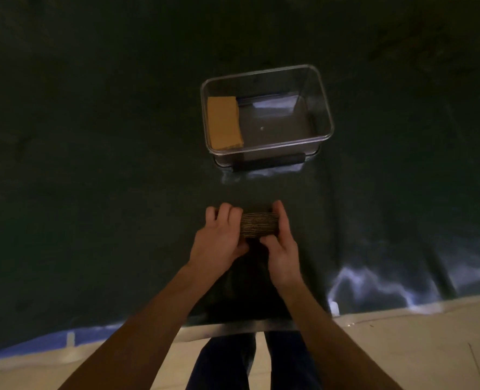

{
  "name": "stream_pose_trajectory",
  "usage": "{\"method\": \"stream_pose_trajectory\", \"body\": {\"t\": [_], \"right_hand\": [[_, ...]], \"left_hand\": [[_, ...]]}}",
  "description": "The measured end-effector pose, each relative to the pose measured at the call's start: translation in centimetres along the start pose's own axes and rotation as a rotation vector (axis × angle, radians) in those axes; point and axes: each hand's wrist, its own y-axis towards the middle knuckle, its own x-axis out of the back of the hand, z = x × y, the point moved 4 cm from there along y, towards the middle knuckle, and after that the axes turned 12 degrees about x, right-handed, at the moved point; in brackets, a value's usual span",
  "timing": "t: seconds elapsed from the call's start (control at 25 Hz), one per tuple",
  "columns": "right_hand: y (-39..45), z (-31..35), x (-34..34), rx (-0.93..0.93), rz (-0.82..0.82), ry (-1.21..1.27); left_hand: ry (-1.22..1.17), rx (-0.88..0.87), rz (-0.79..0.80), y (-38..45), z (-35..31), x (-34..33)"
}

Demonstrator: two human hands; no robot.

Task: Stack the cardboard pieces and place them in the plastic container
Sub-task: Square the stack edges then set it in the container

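Both hands, left [219, 237] and right [279, 240], clamp the cardboard stack [259, 225] from opposite sides, apparently squaring its edges for the plastic container [324, 108].

— How is everything being laid out on the covered table [92, 136]?

— A stack of cardboard pieces [259, 225] is being held near the table's middle, just ahead of the near edge. It is being flanked by the left hand [219, 237] at its nine o'clock and the right hand [280, 243] at its three o'clock, both touching it.

— And the plastic container [322, 108]?

— It is being kept at twelve o'clock from the stack, farther off on the table and apart from the hands. Inside it, another cardboard pile [224, 122] is being kept against the wall at nine o'clock.

— What is being seen at six o'clock?

— The floor [402, 347] is lying beyond the table's edge, with the person's legs [255, 361] standing on it.
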Motion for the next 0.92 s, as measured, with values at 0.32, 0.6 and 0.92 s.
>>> {"method": "stream_pose_trajectory", "body": {"t": [0.32, 0.6, 0.92], "right_hand": [[1.6, 0.8, 0.9, 0.181, 0.373, -0.660], [4.5, 1.9, 1.3, 0.328, 0.554, -0.966], [5.1, 2.0, 0.2, 0.313, 0.636, -0.977]], "left_hand": [[0.022, -0.038, -0.007, 0.1, 0.2, 0.3], [-0.155, -0.053, 0.019, 0.0, 2.2, 1.1], [-0.524, 0.107, 0.201, 0.4, 4.7, 0.7]]}}
